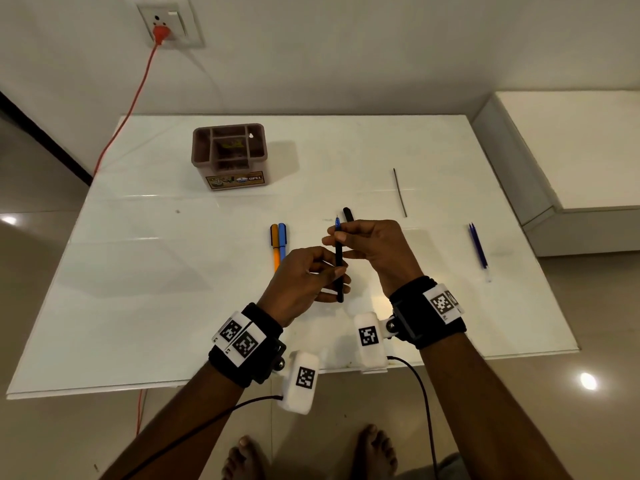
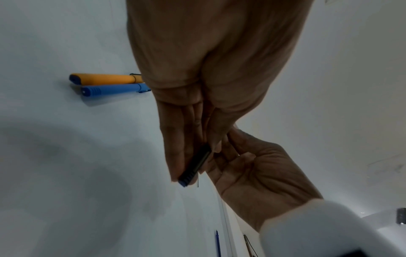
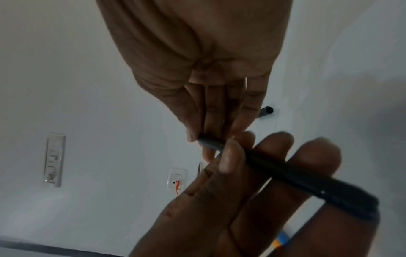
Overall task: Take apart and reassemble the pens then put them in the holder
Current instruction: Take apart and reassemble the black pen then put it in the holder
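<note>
The holder (image 1: 229, 155) stands toward the far left of the table (image 1: 138, 289), and no pen is seen in it, so the last step is judged not yet begun. Two capped pens, orange (image 1: 274, 245) and blue (image 1: 282, 242), lie touching side by side, near the left hand (image 1: 304, 278). A black pen (image 1: 339, 261) is held above the table between both hands: its lower barrel is pinched by the left hand, its upper end by the right hand (image 1: 377, 251) (a blue tip shows there, so reassembly seems under way). A black cap (image 1: 348, 214) lies just beyond the right hand. Further right, a thin dark refill (image 1: 400, 192) and two blue refills (image 1: 478, 247) lie well apart, so more reassembly appears left. The table is white and glossy; a white wall carries a socket (image 1: 166, 24) with an orange cord (image 1: 131, 109).
</note>
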Demonstrator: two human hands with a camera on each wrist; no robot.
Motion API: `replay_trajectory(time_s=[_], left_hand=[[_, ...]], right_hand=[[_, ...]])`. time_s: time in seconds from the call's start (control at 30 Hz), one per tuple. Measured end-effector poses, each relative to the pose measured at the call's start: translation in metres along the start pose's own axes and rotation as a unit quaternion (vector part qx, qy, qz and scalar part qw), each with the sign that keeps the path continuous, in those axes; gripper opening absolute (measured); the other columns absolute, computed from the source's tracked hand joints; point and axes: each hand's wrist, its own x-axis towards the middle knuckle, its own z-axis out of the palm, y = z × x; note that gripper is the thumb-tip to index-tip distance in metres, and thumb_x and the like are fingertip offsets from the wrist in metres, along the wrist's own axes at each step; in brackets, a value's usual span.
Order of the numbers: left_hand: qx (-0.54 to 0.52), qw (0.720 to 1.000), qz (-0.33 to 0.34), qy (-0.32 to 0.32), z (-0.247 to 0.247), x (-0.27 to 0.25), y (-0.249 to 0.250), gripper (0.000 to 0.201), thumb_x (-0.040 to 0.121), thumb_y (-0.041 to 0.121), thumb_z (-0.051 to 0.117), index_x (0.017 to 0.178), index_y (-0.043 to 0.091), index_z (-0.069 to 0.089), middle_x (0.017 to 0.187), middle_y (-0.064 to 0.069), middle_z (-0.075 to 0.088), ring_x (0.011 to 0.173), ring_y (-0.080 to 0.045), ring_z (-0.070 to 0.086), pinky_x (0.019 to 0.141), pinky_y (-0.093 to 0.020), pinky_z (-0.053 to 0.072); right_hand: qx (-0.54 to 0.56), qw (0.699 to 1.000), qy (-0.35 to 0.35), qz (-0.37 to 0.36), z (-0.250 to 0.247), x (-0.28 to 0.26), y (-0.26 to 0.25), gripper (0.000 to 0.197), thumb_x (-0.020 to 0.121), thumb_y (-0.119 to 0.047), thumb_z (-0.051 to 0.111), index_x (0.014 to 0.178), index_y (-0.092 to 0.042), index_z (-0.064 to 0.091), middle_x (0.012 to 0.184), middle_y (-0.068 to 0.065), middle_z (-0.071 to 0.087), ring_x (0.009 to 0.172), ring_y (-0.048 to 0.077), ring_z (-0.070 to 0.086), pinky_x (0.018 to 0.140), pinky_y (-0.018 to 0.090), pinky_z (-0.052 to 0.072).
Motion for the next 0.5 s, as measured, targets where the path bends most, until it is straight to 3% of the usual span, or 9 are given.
replay_trajectory(time_s=[0.13, 0.27, 0.33, 0.4, 0.5], left_hand=[[-0.002, 1.0, 0.001, 0.008, 0.001, -0.001, 0.0, 0.016, 0.098, 0.009, 0.065, 0.108, -0.004, 0.065, 0.096, -0.024, 0.077, 0.086, -0.034, 0.078, 0.073, -0.038, 0.066], [0.021, 0.999, 0.013, 0.021, 0.004, 0.0, -0.002, 0.008, 0.097, 0.005, 0.066, 0.102, -0.002, 0.065, 0.089, -0.019, 0.077, 0.074, -0.025, 0.079, 0.068, -0.032, 0.066], [0.032, 0.999, 0.019, 0.031, 0.005, 0.001, -0.003, 0.003, 0.096, 0.004, 0.067, 0.096, 0.002, 0.066, 0.085, -0.017, 0.077, 0.072, -0.023, 0.078, 0.068, -0.032, 0.066], [0.033, 0.998, 0.025, 0.047, 0.004, 0.001, -0.003, 0.006, 0.095, 0.005, 0.069, 0.097, -0.001, 0.067, 0.087, -0.019, 0.077, 0.075, -0.028, 0.079, 0.07, -0.034, 0.066], [0.025, 0.997, 0.022, 0.066, -0.004, 0.001, -0.005, 0.014, 0.096, 0.008, 0.069, 0.104, -0.003, 0.068, 0.09, -0.022, 0.077, 0.08, -0.034, 0.078, 0.074, -0.04, 0.066]], right_hand=[[0.01, 1.0, 0.024, -0.006, -0.001, -0.001, 0.0, 0.019, 0.09, -0.008, 0.075, 0.106, 0.002, 0.078, 0.094, 0.015, 0.081, 0.092, 0.021, 0.079, 0.08, 0.027, 0.055], [0.021, 0.998, 0.053, -0.016, 0.0, -0.002, 0.0, 0.013, 0.083, 0.0, 0.078, 0.096, 0.004, 0.079, 0.088, 0.019, 0.08, 0.085, 0.024, 0.078, 0.087, 0.031, 0.059], [0.017, 0.997, 0.069, -0.02, 0.003, -0.003, 0.0, 0.011, 0.082, 0.001, 0.079, 0.093, 0.003, 0.08, 0.086, 0.018, 0.08, 0.084, 0.024, 0.078, 0.084, 0.028, 0.058], [-0.004, 0.998, 0.063, -0.022, 0.005, -0.004, -0.003, 0.012, 0.083, -0.005, 0.08, 0.094, 0.001, 0.081, 0.086, 0.014, 0.081, 0.085, 0.022, 0.079, 0.077, 0.025, 0.059], [-0.052, 0.997, 0.064, -0.003, -0.001, 0.006, -0.011, 0.019, 0.085, -0.022, 0.082, 0.093, -0.004, 0.081, 0.087, 0.011, 0.081, 0.084, 0.022, 0.078, 0.071, 0.029, 0.058]])
